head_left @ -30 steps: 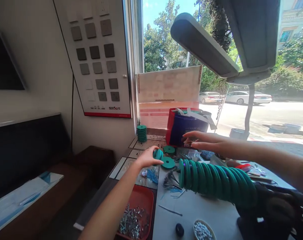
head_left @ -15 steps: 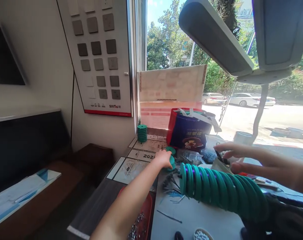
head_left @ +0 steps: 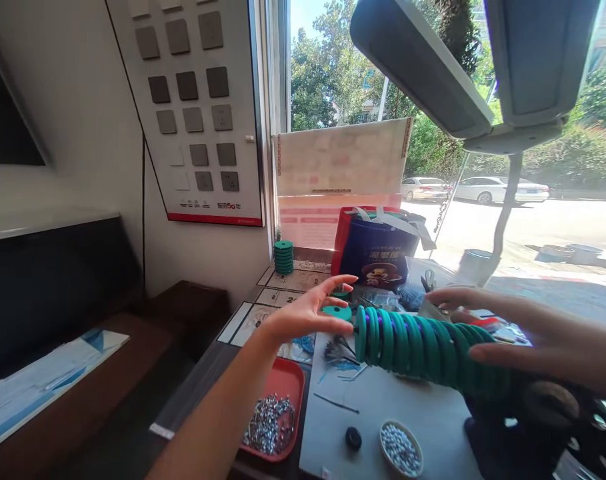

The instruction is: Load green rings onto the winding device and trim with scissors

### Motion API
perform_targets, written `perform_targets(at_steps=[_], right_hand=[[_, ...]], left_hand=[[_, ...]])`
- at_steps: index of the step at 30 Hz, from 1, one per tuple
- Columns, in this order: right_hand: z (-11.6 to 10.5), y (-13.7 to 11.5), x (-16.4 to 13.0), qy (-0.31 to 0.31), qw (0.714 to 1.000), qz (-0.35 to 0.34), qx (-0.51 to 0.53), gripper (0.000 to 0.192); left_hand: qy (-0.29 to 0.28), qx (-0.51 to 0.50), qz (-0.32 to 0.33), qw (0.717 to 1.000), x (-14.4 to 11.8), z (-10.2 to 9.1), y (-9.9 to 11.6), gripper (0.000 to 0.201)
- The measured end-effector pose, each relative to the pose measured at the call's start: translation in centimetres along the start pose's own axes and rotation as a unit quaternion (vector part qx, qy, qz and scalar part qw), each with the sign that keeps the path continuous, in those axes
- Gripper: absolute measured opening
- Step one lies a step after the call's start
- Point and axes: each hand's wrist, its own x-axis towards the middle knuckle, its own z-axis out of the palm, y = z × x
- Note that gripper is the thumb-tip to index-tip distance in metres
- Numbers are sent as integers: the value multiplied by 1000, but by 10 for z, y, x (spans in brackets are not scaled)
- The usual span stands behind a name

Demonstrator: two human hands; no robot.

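A long row of green spools (head_left: pixel 413 343), some showing purple between their rims, sits on a horizontal dark spindle that runs into a black machine (head_left: pixel 547 407). My left hand (head_left: pixel 303 313) is at the row's left end, fingers spread and thumb tip beside the spindle end. Behind its fingers a loose green spool (head_left: pixel 337 312) lies flat, with another partly hidden farther back. My right hand (head_left: pixel 513 330) reaches over the row's right part with its fingers apart. Its thumb overlaps the near side of the spools; whether it touches them I cannot tell.
A red tray (head_left: pixel 299 400) holds many small metal pieces. Near it stand a bowl of silvery beads (head_left: pixel 401 450) and a small black round piece (head_left: pixel 353 438). Stacked green spools (head_left: pixel 283 259) and a blue bag (head_left: pixel 375 250) are by the window. A lamp (head_left: pixel 427 67) hangs above.
My left hand has drawn back from the loose spools to the spindle end, its fingers spreading. My right hand has lowered to the spool row. The view has shifted slightly.
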Motion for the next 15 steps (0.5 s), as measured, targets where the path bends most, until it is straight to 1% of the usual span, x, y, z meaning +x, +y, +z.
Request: perform_targets(at_steps=[1, 2, 3, 5, 7, 9, 12, 15], right_hand=[[4, -1, -1, -29, 999, -6, -14, 67], [7, -2, -2, -52, 998, -15, -28, 74], [10, -4, -3, -64, 997, -23, -47, 81], [15, -9, -6, -57, 993, -30, -97, 87], [17, -13, -8, -41, 992, -35, -111, 84], [17, -13, -10, -33, 994, -46, -94, 78], [14, -9, -10, -32, 996, -62, -46, 74], [9, -5, -8, -59, 997, -51, 2, 76]], left_hand=[[-3, -43, 15, 999, -7, 7, 5, 77], [0, -62, 15, 998, -12, 14, 7, 85], [2, -79, 15, 997, -15, 21, 7, 89], [7, -99, 9, 995, -14, 31, 4, 86], [9, -113, 12, 994, -11, 34, -1, 78], [14, -122, 21, 992, -8, 33, -5, 73], [7, -142, 34, 989, -6, 33, -6, 74], [-2, -162, 44, 986, -6, 35, -6, 80]])
